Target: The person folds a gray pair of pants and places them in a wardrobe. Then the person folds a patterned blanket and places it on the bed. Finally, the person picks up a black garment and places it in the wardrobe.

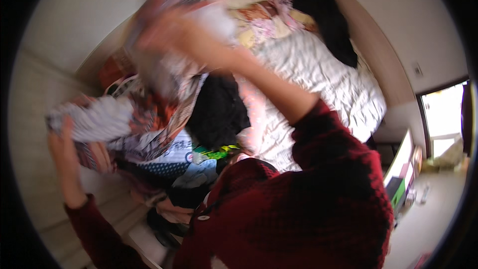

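A patterned cloth [160,114] in orange, white and grey, with stripes and a fringe-like edge, hangs spread between my two hands. At the left, my left hand [61,130] grips a bunched, striped part of it. My right hand [168,35] is raised at the upper left of the view, closed on another part; motion blurs both hand and cloth there, and the fingers cannot be made out. Below the cloth lie a black fluffy garment [218,112], a dark blue dotted cloth [164,170] and a light blue cloth [198,173].
A bed with a rumpled white quilt [317,67] stretches to the right. Patterned bedding [257,22] and a long black garment [325,15] lie at its far end. Wooden furniture stands at left. A bright doorway or window [444,119] is at far right, with various items near the floor.
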Demonstrator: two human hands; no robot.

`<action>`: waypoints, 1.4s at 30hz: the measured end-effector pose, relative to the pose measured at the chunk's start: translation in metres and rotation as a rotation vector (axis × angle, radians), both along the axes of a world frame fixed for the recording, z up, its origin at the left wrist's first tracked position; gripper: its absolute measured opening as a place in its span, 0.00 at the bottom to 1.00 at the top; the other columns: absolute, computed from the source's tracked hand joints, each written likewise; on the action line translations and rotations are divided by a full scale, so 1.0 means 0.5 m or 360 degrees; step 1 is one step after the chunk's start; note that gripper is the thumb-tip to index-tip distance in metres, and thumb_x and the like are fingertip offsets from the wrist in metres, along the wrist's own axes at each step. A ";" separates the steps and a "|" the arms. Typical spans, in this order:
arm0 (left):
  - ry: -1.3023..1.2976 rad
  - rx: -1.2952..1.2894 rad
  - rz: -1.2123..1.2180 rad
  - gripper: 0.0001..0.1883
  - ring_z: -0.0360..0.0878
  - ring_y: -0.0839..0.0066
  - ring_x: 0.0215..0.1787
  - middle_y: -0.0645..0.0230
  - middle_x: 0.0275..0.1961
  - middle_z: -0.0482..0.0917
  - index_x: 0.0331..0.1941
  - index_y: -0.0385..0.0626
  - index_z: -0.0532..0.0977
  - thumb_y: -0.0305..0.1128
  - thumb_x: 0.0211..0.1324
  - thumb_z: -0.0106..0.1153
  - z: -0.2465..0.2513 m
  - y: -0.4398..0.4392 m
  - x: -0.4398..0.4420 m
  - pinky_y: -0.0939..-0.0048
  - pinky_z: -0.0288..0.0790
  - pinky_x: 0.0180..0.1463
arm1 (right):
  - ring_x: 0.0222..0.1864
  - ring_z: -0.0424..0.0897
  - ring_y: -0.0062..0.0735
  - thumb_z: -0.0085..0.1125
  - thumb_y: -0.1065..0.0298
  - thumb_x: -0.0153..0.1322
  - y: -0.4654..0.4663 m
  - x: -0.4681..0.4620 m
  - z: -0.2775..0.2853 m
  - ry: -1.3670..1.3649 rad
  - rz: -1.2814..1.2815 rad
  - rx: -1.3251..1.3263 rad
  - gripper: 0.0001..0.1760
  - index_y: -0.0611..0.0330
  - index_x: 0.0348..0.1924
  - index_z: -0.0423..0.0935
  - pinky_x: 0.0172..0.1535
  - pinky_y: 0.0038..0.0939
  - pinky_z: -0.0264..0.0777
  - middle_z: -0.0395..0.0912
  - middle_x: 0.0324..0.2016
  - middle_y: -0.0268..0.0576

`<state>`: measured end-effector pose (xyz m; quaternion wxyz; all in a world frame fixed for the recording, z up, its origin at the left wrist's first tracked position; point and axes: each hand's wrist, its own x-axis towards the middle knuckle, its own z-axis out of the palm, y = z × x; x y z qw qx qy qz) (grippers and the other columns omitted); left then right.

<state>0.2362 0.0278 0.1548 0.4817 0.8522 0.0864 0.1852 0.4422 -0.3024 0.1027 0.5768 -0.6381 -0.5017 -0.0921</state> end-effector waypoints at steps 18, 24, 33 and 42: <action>0.0524 -0.0301 0.0176 0.16 0.65 0.86 0.31 0.76 0.28 0.74 0.30 0.35 0.75 0.38 0.68 0.55 -0.315 -0.235 -0.069 0.78 0.62 0.34 | 0.50 0.76 0.60 0.74 0.53 0.58 0.104 -0.268 -0.312 0.0503 0.0398 -0.0491 0.54 0.58 0.69 0.51 0.49 0.45 0.71 0.76 0.48 0.60; 0.0475 -0.0383 0.0198 0.16 0.65 0.86 0.31 0.76 0.28 0.74 0.33 0.34 0.76 0.37 0.68 0.55 -0.321 -0.242 -0.070 0.78 0.61 0.33 | 0.52 0.75 0.58 0.74 0.54 0.57 0.104 -0.269 -0.320 0.0494 0.0423 -0.0544 0.55 0.57 0.70 0.51 0.51 0.45 0.71 0.75 0.51 0.58; 0.0472 -0.0311 0.0207 0.15 0.62 0.87 0.29 0.78 0.26 0.71 0.29 0.35 0.74 0.36 0.68 0.56 -0.345 -0.227 -0.073 0.78 0.59 0.31 | 0.50 0.76 0.59 0.74 0.54 0.58 0.104 -0.263 -0.326 0.0549 0.0426 -0.0590 0.55 0.56 0.71 0.50 0.49 0.45 0.71 0.76 0.47 0.60; 0.0482 -0.0386 0.0223 0.15 0.67 0.86 0.33 0.75 0.31 0.76 0.35 0.34 0.77 0.37 0.68 0.55 -0.336 -0.235 -0.073 0.78 0.63 0.37 | 0.45 0.79 0.57 0.71 0.53 0.62 0.093 -0.260 -0.329 0.0678 0.0422 -0.0529 0.51 0.54 0.70 0.52 0.47 0.43 0.72 0.78 0.42 0.59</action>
